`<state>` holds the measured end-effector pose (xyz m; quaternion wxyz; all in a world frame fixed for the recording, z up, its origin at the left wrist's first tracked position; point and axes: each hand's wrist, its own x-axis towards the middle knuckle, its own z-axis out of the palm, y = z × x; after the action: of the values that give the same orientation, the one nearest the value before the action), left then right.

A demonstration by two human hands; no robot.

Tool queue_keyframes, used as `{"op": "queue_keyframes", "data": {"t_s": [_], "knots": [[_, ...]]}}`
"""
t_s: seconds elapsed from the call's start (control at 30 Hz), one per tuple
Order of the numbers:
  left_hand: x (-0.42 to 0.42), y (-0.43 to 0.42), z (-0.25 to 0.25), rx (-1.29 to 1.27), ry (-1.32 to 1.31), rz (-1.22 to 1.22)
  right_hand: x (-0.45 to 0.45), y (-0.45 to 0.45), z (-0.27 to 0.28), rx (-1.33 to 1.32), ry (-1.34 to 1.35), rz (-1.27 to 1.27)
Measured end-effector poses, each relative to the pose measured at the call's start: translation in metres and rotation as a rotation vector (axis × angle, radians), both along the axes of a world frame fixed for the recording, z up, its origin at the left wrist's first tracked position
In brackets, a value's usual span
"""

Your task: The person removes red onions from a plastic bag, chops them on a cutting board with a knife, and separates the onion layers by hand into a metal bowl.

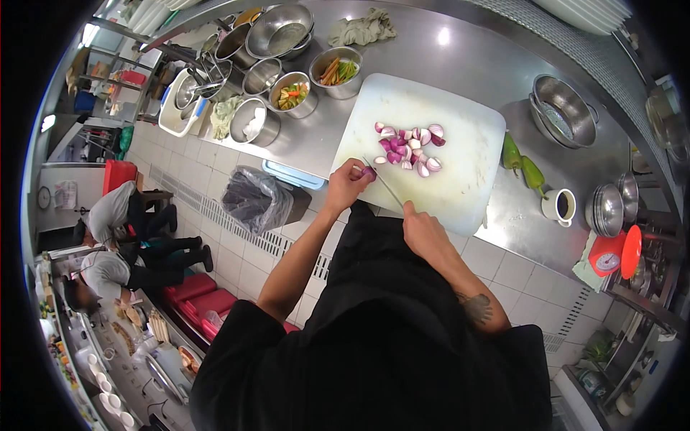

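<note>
My left hand [348, 182] pinches a purple-red onion piece [369, 174] over the near left edge of the white cutting board [460, 118]. In my right hand [425, 230] is a knife [390, 192], its thin blade slanting up and left toward that piece. Whether the blade touches the onion I cannot tell. Cut red onion pieces [411, 147] lie loosely grouped in the middle of the board, just beyond both hands. The knife's handle is mostly covered by my right fingers.
Metal bowls of cut vegetables [293, 95] stand left of the board. To its right are green peppers [532, 172], a colander [564, 111], a cup of dark liquid [559, 207] and a red scale [606, 255]. A lined bin [259, 197] stands below the counter. Two people are at the far left.
</note>
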<state>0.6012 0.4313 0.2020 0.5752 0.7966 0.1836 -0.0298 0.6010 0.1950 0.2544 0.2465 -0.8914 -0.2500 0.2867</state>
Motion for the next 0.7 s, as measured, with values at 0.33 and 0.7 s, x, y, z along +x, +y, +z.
{"op": "queue_keyframes", "data": {"t_s": [0.33, 0.7], "knots": [[0.003, 0.003, -0.003, 0.013, -0.013, 0.011, 0.009, 0.024, -0.029, 0.109, -0.063, -0.035], [-0.019, 0.018, -0.001, 0.379, -0.035, 0.052, 0.005, -0.001, 0.006, 0.105, -0.106, -0.206]]}}
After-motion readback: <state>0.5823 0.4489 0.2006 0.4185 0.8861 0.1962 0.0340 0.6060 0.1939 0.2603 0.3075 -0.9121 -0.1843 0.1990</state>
